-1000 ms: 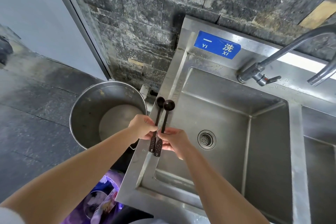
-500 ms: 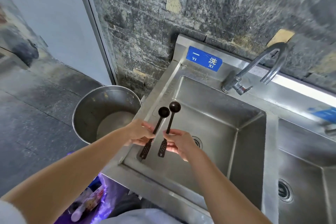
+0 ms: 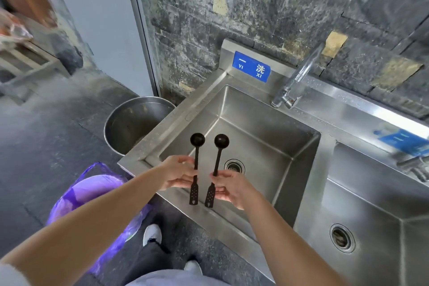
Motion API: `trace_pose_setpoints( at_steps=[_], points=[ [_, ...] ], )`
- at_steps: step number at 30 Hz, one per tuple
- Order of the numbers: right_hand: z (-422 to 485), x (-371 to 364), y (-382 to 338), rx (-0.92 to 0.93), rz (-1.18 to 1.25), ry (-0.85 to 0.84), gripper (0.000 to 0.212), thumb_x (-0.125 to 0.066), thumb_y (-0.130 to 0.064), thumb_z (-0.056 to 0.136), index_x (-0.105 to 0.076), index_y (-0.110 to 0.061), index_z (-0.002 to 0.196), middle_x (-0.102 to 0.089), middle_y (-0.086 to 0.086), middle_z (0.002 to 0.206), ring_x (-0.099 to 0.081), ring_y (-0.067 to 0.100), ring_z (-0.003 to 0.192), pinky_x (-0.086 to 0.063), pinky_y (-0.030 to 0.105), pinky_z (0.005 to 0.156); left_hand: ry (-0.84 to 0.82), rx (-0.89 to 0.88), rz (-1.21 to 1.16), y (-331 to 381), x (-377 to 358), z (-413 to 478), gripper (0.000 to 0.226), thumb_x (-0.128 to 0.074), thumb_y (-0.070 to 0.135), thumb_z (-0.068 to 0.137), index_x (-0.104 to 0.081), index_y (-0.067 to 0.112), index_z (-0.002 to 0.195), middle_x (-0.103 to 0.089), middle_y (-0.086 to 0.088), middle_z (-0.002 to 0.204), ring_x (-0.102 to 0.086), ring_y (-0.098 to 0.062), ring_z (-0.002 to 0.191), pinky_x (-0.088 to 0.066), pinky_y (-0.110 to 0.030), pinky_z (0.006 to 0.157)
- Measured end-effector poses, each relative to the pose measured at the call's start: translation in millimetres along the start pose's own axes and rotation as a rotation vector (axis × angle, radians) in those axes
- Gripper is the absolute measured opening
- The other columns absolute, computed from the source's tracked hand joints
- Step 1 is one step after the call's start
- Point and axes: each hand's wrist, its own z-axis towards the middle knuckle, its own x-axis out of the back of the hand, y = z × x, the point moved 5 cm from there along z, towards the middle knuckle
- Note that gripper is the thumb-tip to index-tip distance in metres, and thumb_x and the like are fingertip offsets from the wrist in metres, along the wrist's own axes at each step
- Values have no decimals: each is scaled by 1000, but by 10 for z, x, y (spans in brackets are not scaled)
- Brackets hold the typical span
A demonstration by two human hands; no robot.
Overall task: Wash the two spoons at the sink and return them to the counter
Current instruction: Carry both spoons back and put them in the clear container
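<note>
Two dark long-handled spoons are held over the front left of the steel sink basin (image 3: 262, 123), bowls pointing away from me. My left hand (image 3: 178, 173) grips the left spoon (image 3: 196, 158) at mid-handle. My right hand (image 3: 228, 187) grips the right spoon (image 3: 218, 158) the same way. The spoons hang side by side, slightly apart, with their perforated handle ends sticking out below my fingers. The drain (image 3: 234, 166) lies just beyond them. The tap (image 3: 294, 81) stands at the back right of the basin, and no water runs from it.
A second basin (image 3: 371, 216) with its own drain lies to the right. A large steel pot (image 3: 134, 123) stands on the floor left of the sink, and a purple plastic bag (image 3: 92, 193) sits nearer me. A grey door and a stone wall are behind.
The view has pulled back and up, showing more floor and the second basin. The two spoons have spread slightly apart and now point straighter away, still one in each hand.
</note>
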Motion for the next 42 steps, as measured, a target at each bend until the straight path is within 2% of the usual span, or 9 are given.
trace_pose_setpoints(
  at_steps=[5, 10, 16, 20, 23, 26, 31, 38, 42],
  points=[
    [-97, -194, 113, 1, -69, -71, 35, -79, -10, 81, -68, -3, 114, -73, 16, 96, -69, 25, 78, -58, 39, 79, 33, -10, -39, -351, 41, -343, 34, -69, -3, 84, -63, 16, 112, -78, -11, 83, -77, -22, 77, -60, -30, 60],
    [-153, -749, 250, -19, -169, -210, 26, -80, -6, 79, -69, -5, 102, -72, 13, 86, -67, 26, 73, -57, 46, 80, 195, -58, -147, -687, 403, -824, 26, -65, -5, 86, -65, 14, 104, -74, -7, 71, -73, -17, 63, -58, -30, 56],
    [-349, -1814, 564, -64, -338, -431, 12, -68, -3, 89, -64, -12, 94, -67, 7, 78, -64, 12, 59, -54, 29, 63, 398, -128, -362, -1366, 972, -1785, 32, -67, -7, 84, -65, 7, 112, -66, -15, 84, -69, -26, 70, -60, -39, 71],
    [-639, -2521, 960, -70, -507, -595, 12, -64, -4, 91, -65, -11, 100, -61, 9, 84, -58, 18, 69, -50, 33, 70, 572, -128, -469, -2024, 1238, -2518, 26, -73, 0, 82, -65, 14, 102, -72, -7, 77, -72, -19, 70, -59, -30, 61],
    [-930, -2957, 1344, -84, -641, -684, 10, -67, -8, 90, -67, -15, 97, -62, 6, 82, -59, 18, 70, -50, 32, 70, 680, -111, -579, -2595, 1318, -3055, 28, -70, -1, 84, -62, 15, 106, -73, -9, 79, -72, -19, 71, -61, -33, 65],
    [-1276, -3268, 1784, -109, -760, -763, 8, -70, -9, 89, -68, -15, 94, -67, 3, 80, -64, 15, 66, -54, 27, 62, 745, -115, -691, -3147, 1288, -3586, 26, -68, -4, 85, -62, 15, 102, -70, -17, 92, -69, -27, 86, -60, -43, 83],
    [-1818, -3570, 2491, -145, -898, -880, 8, -73, -12, 87, -70, -15, 93, -66, 4, 86, -65, 17, 68, -56, 27, 61, 843, -130, -853, -3948, 1102, -4330, 28, -69, -7, 84, -60, 15, 98, -75, -12, 83, -75, -23, 77, -60, -32, 62],
    [-2426, -3833, 3242, -154, -1029, -969, 13, -78, -14, 83, -75, -15, 95, -71, 0, 79, -68, 15, 65, -56, 28, 60, 928, -173, -970, -4809, 646, -5004, 24, -69, -6, 84, -59, 15, 90, -72, -6, 73, -74, -22, 73, -60, -33, 63],
    [-2822, -3964, 3642, -161, -1126, -1026, 15, -77, -13, 83, -75, -13, 98, -70, -2, 77, -67, 12, 62, -55, 28, 60, 995, -188, -1056, -5270, 373, -5355, 24, -70, -5, 83, -61, 13, 95, -71, -6, 74, -71, -21, 70, -61, -39, 74]
  ],
)
